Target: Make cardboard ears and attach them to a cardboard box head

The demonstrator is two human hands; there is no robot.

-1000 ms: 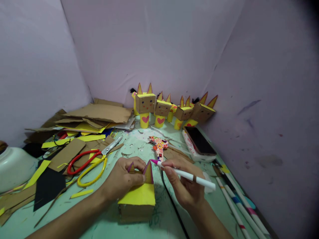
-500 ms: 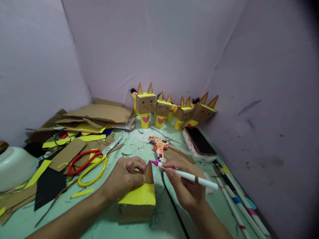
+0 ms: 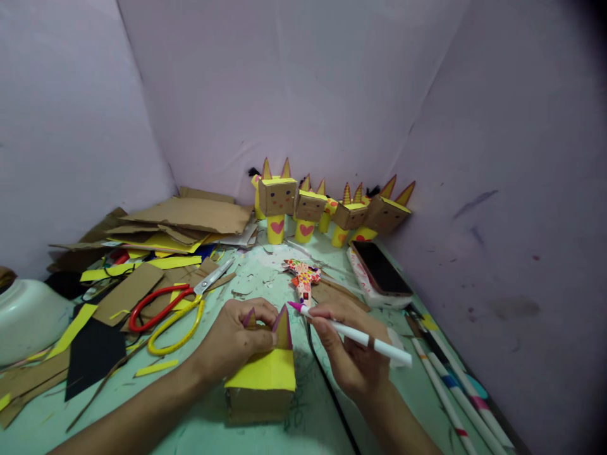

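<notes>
My left hand point(image 3: 244, 335) is closed on a small cardboard box point(image 3: 260, 404) with a yellow paper top, its fingers gripping around two pointed cardboard ears. The right ear point(image 3: 283, 330) carries a purple-pink line along its edges; the left ear point(image 3: 250, 318) shows partly between my fingers. My right hand point(image 3: 355, 347) pinches a white felt-tip marker point(image 3: 353, 332) with a pink tip. That tip hovers close to the right ear's point, slightly to its right. Some of my left fingers are hidden behind the ears.
Scissors point(image 3: 183, 308) with red and yellow handles lie left, among cardboard and yellow paper scraps. Several box-headed figures point(image 3: 277, 199) stand along the back wall. A hot glue gun point(image 3: 303, 278) lies ahead, its black cord point(image 3: 327, 385) running forward. A phone point(image 3: 382, 268) and markers point(image 3: 446, 395) are right.
The marker's tip has moved a little away from the right ear's point, with my right hand tilting slightly. My left hand and the box have stayed almost still.
</notes>
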